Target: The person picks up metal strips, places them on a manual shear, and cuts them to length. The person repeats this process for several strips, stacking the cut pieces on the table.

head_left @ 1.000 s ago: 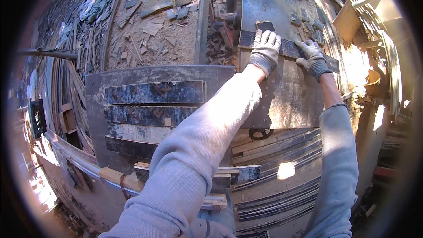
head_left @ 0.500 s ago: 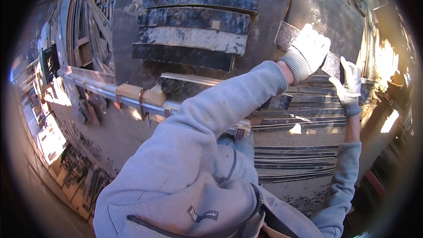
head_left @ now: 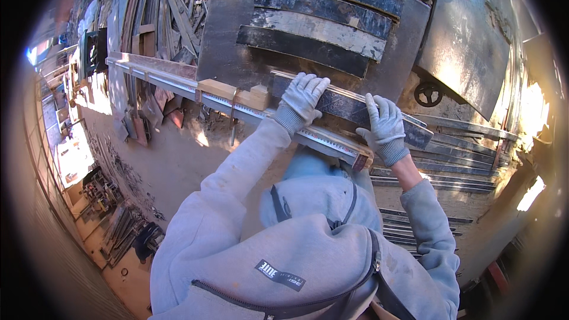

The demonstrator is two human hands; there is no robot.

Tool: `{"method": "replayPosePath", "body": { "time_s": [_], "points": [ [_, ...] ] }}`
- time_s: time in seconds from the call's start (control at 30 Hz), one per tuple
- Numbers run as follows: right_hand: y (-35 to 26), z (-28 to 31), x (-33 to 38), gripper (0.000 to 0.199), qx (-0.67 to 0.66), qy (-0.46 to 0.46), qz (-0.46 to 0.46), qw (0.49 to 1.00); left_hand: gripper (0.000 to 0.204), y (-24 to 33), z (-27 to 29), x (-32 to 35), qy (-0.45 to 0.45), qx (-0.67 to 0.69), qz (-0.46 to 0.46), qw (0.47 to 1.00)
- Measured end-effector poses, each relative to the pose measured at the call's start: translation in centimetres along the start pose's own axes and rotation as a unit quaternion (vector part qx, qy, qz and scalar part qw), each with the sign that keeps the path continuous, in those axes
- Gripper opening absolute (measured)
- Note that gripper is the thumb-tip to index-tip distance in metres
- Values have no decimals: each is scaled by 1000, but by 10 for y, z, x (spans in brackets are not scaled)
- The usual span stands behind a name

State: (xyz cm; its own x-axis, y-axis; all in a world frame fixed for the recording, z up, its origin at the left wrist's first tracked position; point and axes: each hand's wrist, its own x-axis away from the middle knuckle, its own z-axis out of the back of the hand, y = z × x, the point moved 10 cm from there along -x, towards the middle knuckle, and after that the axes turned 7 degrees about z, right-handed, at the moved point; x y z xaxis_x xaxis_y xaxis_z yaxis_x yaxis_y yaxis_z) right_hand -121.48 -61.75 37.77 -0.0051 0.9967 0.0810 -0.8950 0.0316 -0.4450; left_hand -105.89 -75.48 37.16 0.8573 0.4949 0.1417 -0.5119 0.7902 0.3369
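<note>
A long dark board (head_left: 342,104) lies along the near edge of the metal table, beside a rail with a measuring tape (head_left: 323,140). My left hand (head_left: 304,96), in a pale work glove, grips it near its left end, with the fingers over the top. Towards the other end, my right hand (head_left: 384,125), gloved as well, clasps the board between fingers and thumb. A thin pale edge shows along the board's far side, so more than one piece may lie there. Left of the board, a wooden block (head_left: 234,93) is clamped to the rail.
Several dark and whitish planks (head_left: 320,29) lie in rows on the metal table (head_left: 228,38). Long strips (head_left: 432,181) are stacked on the right, below a handwheel (head_left: 428,94). Scrap wood (head_left: 172,12) is heaped at the far left.
Both hands have moved left and closer to me, from a mottled strip at the right onto the dark board by the rail. The view has shifted too.
</note>
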Motion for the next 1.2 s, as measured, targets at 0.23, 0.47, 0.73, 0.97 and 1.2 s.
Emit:
{"method": "replayPosePath", "body": {
  "time_s": [0.23, 0.47, 0.73, 0.97, 1.2],
  "points": [
    [52, -42, 22, 99, 61, -79, -36, 994, 61, -29, -46, -18, -147, -69, -10, 987],
    [69, -37, 78, 74, 22, -55, -53, 997, 39, 25, -64, -16, -156, -49, -33, 986],
    [33, -38, 91, 77, -5, -18, -24, 1000, 84, 30, -45, 19, -268, 9, 19, 963],
    [13, -42, 84, 66, 4, -11, -13, 1000, 73, 2, -28, 25, -257, 5, 48, 965],
    [26, -46, 107, 72, 25, -4, -27, 999, 58, 8, -38, 23, -277, 3, 38, 960]
  ]
}}
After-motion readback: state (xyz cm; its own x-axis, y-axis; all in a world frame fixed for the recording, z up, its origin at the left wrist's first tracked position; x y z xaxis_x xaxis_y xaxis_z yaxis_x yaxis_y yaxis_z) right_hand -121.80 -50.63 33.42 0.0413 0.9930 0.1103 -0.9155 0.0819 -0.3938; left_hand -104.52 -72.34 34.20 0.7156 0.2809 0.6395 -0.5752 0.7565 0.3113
